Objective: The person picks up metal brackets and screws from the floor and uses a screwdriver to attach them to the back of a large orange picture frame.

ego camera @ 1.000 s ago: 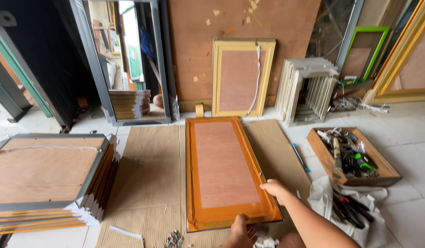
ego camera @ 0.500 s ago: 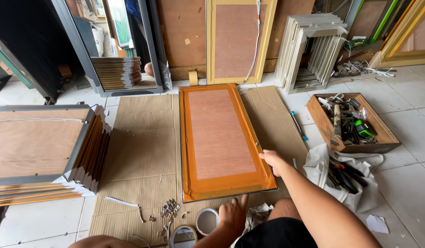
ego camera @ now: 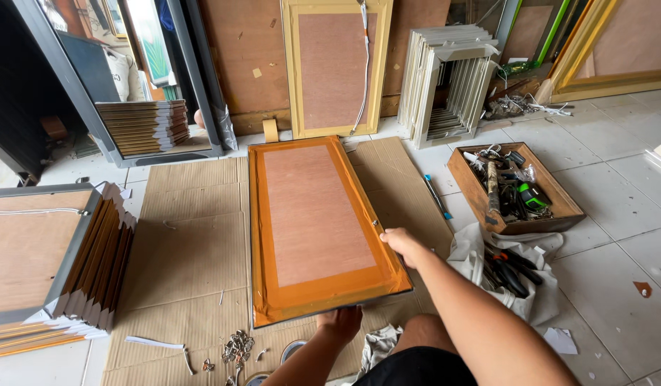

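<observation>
The work surface is a white tiled floor (ego camera: pixel 616 236) covered at centre frame by flattened cardboard sheets (ego camera: pixel 187 236). A picture frame (ego camera: pixel 316 229) lies back-side up on the cardboard at centre, its brown backing board bordered by orange tape. The left hand (ego camera: pixel 341 320) is closed over the frame's near edge at lower centre. The right hand (ego camera: pixel 403 245) is closed on the frame's right edge, near its lower corner. A stack of frames (ego camera: pixel 55 264) occupies the left edge of the picture. A wooden tool box (ego camera: pixel 516 187) sits at right, with a white cloth (ego camera: pixel 488 261) carrying pliers just below it. Small metal fittings (ego camera: pixel 236 348) lie at the lower centre-left. More frames lean against the rear wall (ego camera: pixel 252 50) along the top. Bare cardboard remains open left of the frame; bare tile remains open at lower right.
</observation>
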